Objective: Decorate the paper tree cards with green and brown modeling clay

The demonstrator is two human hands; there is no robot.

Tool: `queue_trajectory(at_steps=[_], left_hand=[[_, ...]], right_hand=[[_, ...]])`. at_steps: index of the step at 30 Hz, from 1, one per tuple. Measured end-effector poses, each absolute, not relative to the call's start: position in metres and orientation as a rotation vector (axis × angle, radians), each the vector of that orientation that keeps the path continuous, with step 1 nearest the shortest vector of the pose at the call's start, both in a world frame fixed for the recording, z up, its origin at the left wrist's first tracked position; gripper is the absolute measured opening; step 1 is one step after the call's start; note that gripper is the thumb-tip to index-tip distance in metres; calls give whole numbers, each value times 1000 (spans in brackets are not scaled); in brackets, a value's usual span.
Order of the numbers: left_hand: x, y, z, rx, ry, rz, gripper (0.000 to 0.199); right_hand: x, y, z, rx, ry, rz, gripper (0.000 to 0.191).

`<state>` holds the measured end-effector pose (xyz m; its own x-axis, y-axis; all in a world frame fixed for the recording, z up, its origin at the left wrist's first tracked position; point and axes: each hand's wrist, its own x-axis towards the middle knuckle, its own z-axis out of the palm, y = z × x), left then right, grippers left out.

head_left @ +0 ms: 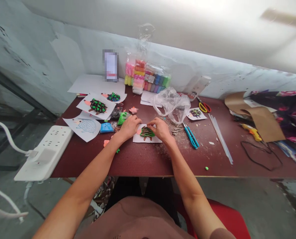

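Observation:
A white card [149, 140] lies flat before me with a clay hedgehog [147, 132] on it: a pink head, a green body and rows of brown spines. My left hand [131, 126] is closed, its curled fingers at the card's upper left corner. Over the hedgehog's upper right side, my right hand [161, 128] has thumb and forefinger pinched together; any small piece between them is too small to make out. A little heap of thin brown slivers [177, 129] lies just right of that hand. Green clay [123, 118] sits beyond my left hand.
Right of the card are a teal utility knife [191, 136], scissors [204, 107], clear glue sticks [220, 139] and a yellow glue gun [252, 132]. A crumpled plastic bag [174, 104] and packs of coloured clay [148, 78] stand behind. Hedgehog pictures [97, 105] and a power strip [44, 152] lie left.

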<state>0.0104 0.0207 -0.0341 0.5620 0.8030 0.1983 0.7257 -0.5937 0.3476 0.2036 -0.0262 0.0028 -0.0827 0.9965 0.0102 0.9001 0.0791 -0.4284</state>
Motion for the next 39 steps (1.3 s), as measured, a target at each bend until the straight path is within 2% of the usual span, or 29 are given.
queue_trajectory(at_steps=[9,20,31,36,39], left_hand=[[9,16,-28,2609,1142,505,34],[7,18,-26,2620,1086,440,33],[9,19,-30,2576,1077,523,35],[8,21,-34,2535,1067,562,32],[8,22,-34,2509,1112,608,32]], right_hand=[[198,-27,4,-1890,-2108,419,15],[197,-30,3,-1848,-2136,392,18],[196,-32,5,-1868,-2148,385,18],[206,-33,3,-1825,-2067,382,22],[220,-34,7,-1965,-1913,280,28]])
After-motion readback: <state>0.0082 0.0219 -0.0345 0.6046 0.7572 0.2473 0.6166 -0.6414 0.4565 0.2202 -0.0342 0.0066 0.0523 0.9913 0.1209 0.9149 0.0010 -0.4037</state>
